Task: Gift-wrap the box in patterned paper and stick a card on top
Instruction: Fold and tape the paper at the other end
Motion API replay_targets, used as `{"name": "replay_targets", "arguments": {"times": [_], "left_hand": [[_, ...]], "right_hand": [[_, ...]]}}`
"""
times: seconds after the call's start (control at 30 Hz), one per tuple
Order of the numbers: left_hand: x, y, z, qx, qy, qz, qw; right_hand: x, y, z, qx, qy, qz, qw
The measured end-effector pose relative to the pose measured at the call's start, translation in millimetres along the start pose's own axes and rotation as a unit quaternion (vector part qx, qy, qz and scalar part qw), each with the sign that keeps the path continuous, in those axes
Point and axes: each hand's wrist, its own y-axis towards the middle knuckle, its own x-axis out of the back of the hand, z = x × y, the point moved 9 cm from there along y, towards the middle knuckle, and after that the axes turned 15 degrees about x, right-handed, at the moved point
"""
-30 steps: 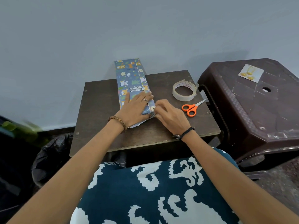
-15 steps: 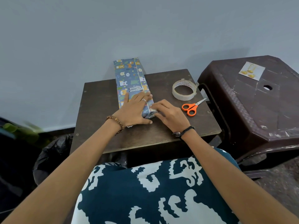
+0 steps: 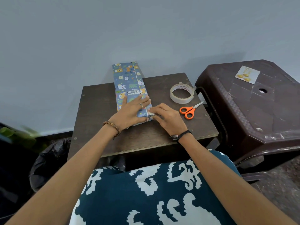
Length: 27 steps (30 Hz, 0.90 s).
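Blue patterned paper covers the box (image 3: 129, 85); the left hand (image 3: 129, 112) presses flat, fingers together, while the right hand (image 3: 168, 119) pinches its near-right flap.

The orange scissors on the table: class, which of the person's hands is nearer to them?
Right. The right hand works the wrapped box's near end, just left of the scissors. The left hand presses flat on the box, farther left.

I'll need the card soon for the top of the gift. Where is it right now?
In the head view the card lies flat on the dark plastic stool, at the far right, beyond the tape roll and the scissors on the table.
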Motion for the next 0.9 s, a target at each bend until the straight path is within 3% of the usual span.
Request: {"name": "replay_targets", "arguments": {"times": [0.3,0.47,0.53,0.7,0.9], "left_hand": [[7.0,-0.1,0.8,0.013,-0.059,-0.028,0.998],[15.0,1.6,-11.4,0.04,-0.01,-0.026,0.999],[19.0,3.6,-17.0,0.048,0.002,-0.008,0.999],[21.5,12.5,-46.6,0.034,0.159,0.027,0.986],[14.2,32.6,-59.0,0.071,0.213,0.112,0.968]], "right_hand": [[1.3,0.9,0.2,-0.005,-0.002,0.024,1.0],[19.3,4.0,3.5,-0.005,-0.018,0.028,0.999],[37.1,5.1,-12.5,-0.062,-0.019,-0.013,0.998],[93.4,5.2,-84.6,-0.265,-0.055,-0.078,0.96],[103.0,3.3,-160.0,-0.403,-0.023,-0.001,0.915]]}}
